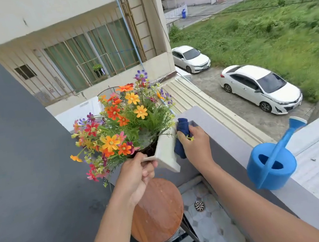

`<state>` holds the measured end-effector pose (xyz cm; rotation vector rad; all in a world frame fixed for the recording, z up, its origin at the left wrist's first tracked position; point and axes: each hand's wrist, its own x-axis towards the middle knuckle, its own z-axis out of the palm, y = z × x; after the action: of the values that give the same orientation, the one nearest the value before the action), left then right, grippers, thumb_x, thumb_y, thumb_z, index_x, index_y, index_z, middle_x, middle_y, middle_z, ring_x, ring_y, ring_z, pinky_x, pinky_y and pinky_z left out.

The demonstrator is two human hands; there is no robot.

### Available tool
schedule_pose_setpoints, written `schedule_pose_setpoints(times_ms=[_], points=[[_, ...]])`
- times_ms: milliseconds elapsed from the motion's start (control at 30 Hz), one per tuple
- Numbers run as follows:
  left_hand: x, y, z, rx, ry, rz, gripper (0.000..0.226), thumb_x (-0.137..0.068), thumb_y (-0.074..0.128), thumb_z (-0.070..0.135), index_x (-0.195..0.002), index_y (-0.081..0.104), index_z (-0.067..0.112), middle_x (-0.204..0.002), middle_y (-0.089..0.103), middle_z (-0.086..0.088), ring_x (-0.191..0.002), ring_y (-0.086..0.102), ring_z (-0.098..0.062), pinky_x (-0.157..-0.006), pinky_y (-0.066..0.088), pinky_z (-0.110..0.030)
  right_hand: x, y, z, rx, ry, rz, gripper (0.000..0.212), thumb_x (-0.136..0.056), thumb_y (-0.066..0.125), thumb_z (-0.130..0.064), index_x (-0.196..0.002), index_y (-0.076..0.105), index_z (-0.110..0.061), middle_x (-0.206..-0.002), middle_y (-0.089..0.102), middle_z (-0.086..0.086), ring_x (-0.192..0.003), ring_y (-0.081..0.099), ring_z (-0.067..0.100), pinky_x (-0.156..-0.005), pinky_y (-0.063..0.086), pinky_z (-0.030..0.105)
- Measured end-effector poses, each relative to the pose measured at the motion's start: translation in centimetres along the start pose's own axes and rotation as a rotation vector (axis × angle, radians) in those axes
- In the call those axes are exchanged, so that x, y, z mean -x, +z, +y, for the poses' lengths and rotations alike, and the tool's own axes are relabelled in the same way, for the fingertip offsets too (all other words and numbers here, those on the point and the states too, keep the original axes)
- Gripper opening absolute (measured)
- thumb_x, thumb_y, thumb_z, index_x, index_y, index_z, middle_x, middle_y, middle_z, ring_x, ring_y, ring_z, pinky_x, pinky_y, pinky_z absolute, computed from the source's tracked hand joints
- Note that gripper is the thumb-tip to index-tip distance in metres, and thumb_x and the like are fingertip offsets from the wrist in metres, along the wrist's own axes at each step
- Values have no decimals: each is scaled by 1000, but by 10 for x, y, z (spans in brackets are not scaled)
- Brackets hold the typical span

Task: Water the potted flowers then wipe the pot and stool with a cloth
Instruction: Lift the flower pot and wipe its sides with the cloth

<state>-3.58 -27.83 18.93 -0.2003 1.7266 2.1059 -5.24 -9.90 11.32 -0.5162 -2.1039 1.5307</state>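
A white square pot (166, 152) full of orange, red and purple flowers (122, 123) is lifted above the round wooden stool (157, 211). My left hand (137, 175) grips the pot's near rim and holds it tilted to the left. My right hand (194, 146) presses a dark blue cloth (182, 132) against the pot's right side. Wet patches shine on the stool seat.
A blue watering can (272, 167) stands on the grey balcony ledge (215, 126) to the right. A dark wall (18, 158) closes the left side. A floor drain (199, 205) sits in the tiled floor below. Beyond the ledge is a drop to roofs and parked cars.
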Motion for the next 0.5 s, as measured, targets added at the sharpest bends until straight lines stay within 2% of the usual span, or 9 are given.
schedule_pose_setpoints(times_ms=[67, 133, 167, 267, 367, 433, 500], points=[[-3, -2, -1, 5, -1, 12, 28, -102, 32, 8, -77, 45, 6, -57, 51, -13, -33, 26, -8, -41, 19, -23, 12, 4, 3, 30, 18, -32, 22, -90, 67, -19, -71, 60, -10, -71, 47, 0, -69, 47, 20, -62, 25, 32], [-7, -5, 0, -2, 2, 33, 27, -102, 31, 9, -78, 43, 8, -55, 50, -13, -33, 25, -8, -42, 19, -24, 22, 8, 0, 28, 4, -56, 35, -88, 68, -17, -59, 49, -18, -64, 43, -2, -63, 43, 19, -59, 23, 35], [-8, -6, 1, -25, 3, 45, 26, -102, 31, 9, -78, 42, 8, -54, 50, -12, -33, 24, -9, -46, 18, -27, 27, 8, -4, 11, -9, -72, 38, -87, 68, -17, -58, 45, -19, -62, 43, -1, -61, 41, 16, -57, 25, 35], [-10, -6, -3, -127, 4, 67, 26, -102, 31, 11, -81, 45, 6, -50, 50, -10, -35, 23, -11, -59, 9, -36, 33, 5, -21, -74, -12, -97, 34, -89, 67, -20, -62, 47, -13, -62, 41, -1, -57, 36, 14, -56, 28, 34], [-11, -1, -12, -156, 10, 56, 29, -103, 30, 12, -79, 46, 6, -55, 52, -11, -33, 23, -10, -53, 10, -33, 29, 3, -41, -222, -13, -84, 41, -87, 65, -21, -61, 37, -7, -57, 29, 0, -58, 23, 16, -55, 19, 34], [-12, 0, -15, -147, 8, 40, 32, -103, 30, 14, -74, 45, 8, -56, 53, -10, -33, 23, -9, -48, 11, -31, 24, 2, -51, -263, -45, -69, 40, -88, 64, -19, -62, 36, -4, -58, 28, 0, -58, 22, 13, -55, 19, 33], [-12, -2, -15, -143, 3, 20, 32, -102, 31, 13, -74, 45, 8, -56, 53, -10, -33, 24, -9, -51, 10, -32, 11, -2, -56, -247, -61, -29, 41, -90, 63, -14, -61, 34, -10, -59, 27, -1, -51, 22, 9, -50, 19, 27]])
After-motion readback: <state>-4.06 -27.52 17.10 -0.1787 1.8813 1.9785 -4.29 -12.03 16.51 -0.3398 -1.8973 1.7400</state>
